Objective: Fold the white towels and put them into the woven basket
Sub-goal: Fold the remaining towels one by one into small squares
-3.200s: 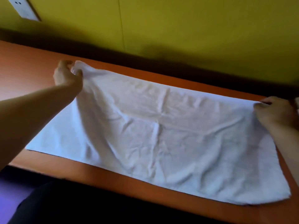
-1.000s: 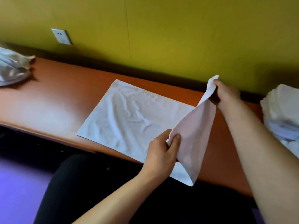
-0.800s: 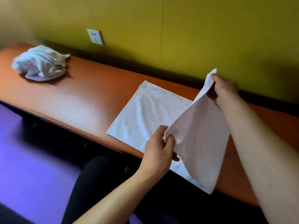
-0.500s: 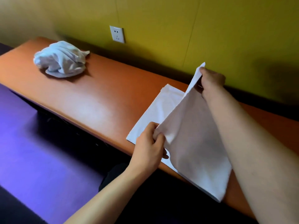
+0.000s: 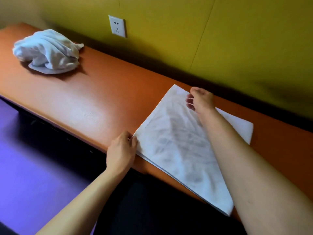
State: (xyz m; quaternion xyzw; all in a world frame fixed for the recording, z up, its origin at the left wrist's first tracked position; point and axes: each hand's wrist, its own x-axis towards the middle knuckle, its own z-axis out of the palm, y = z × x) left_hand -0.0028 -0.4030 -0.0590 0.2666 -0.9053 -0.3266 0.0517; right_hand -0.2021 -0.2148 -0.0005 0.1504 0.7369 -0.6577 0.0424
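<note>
Stretching along the yellow wall, the orange tabletop (image 5: 101, 102) is carrying a folded white towel (image 5: 177, 146) toward its right end, the towel's long axis running from the back edge out to the front edge, where its near corner is hanging over. A crumpled towel (image 5: 47, 51) is sitting well apart at the left end; no basket is showing. The right hand (image 5: 200, 100) is resting near the towel's far corner with fingers loosely spread, while the left hand (image 5: 121, 150) is pinching the near left corner at the front edge. Any further fold probably turns on that left edge, both hands sitting along it
</note>
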